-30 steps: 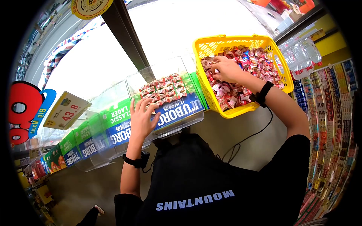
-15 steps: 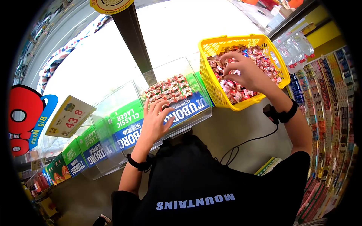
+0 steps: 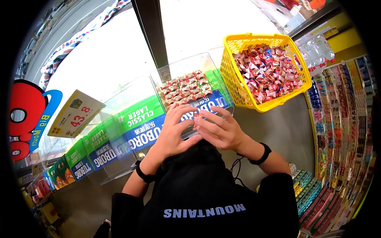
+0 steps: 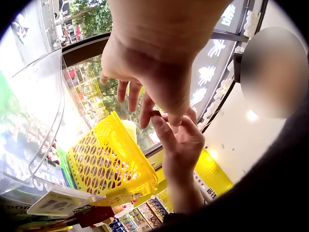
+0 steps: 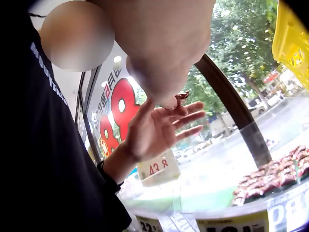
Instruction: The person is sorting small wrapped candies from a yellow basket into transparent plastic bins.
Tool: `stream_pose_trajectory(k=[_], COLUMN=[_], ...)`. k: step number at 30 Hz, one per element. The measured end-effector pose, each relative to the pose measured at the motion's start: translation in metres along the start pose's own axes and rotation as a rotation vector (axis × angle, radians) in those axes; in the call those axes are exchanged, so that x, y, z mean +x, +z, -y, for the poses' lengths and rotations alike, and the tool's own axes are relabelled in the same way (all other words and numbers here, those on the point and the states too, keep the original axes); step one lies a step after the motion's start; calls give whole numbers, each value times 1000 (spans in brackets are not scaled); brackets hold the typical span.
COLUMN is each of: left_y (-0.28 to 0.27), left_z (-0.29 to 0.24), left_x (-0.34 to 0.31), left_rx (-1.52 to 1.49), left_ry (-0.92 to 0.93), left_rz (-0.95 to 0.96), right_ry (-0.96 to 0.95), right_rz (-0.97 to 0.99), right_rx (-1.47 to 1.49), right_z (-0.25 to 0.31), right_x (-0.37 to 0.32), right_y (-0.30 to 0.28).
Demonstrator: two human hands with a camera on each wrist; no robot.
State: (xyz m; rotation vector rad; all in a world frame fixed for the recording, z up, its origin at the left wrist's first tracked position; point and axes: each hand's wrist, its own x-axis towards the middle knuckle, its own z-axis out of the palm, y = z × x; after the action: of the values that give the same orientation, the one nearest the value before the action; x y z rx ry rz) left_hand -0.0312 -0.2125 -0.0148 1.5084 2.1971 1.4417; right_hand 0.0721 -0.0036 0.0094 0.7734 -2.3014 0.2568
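Pinching a candy (image 3: 197, 119) with right hand (image 3: 223, 129)
Holding left hand (image 3: 172, 133) just beside with fingers spread; near candy rows (image 3: 184, 88); farther from basket (image 3: 274, 102)

The shirt (image 3: 222, 188) was black, with short, loose black sleeves (image 3: 279, 188); pale block capitals (image 3: 204, 211) spelled MOUNTAINS across its cloth. The left wristband (image 3: 142, 172) and right wristband (image 3: 265, 155) were both black. A thin dark cable (image 3: 236, 169) looped beside the shirt's right side. The fingers (image 3: 212, 118) were bare.
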Motion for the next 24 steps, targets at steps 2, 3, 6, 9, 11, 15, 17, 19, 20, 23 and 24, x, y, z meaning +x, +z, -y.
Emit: stream_pose_trajectory(k=[2, 3, 6, 9, 11, 15, 17, 19, 20, 23, 24], left_y=[-6, -10, -15, -17, -19, -24, -22, -21, -18, -10, -7], left_z=[7, 10, 16, 15, 24, 24, 22, 22, 22, 26, 27], left_x=[-3, -5, -8, -12, -15, -12, -11, -10, -12, -17, -18], left_rx=[49, 72, 11, -62, -71, 18, 63, 115, 143, 209, 225], left_ry=[30, 46, 28, -42, -67, -57, -50, -60, -78, -147, -173], left_rz=[36, 56, 87, 83, 98, 240, 221, 185, 161, 66, 33], right_ry=[145, 220, 352, 265, 177, 68, 70, 106, 144, 277, 321], right_rz=[-55, -81, -118, -74, -27, 7, 38, 72, 91, 131, 151], right_rx=[104, 155, 316, 314, 273, 261, 244, 222, 213, 215, 223], right_z=[7, 10, 16, 14, 10, 4, -1, -7, -8, -6, -4], right_x=[-1, -1, -11, -18, -23, -25, -31, -32, -33, -26, -23], right_y=[9, 13, 28, 29, 28, 23, 21, 22, 23, 27, 27])
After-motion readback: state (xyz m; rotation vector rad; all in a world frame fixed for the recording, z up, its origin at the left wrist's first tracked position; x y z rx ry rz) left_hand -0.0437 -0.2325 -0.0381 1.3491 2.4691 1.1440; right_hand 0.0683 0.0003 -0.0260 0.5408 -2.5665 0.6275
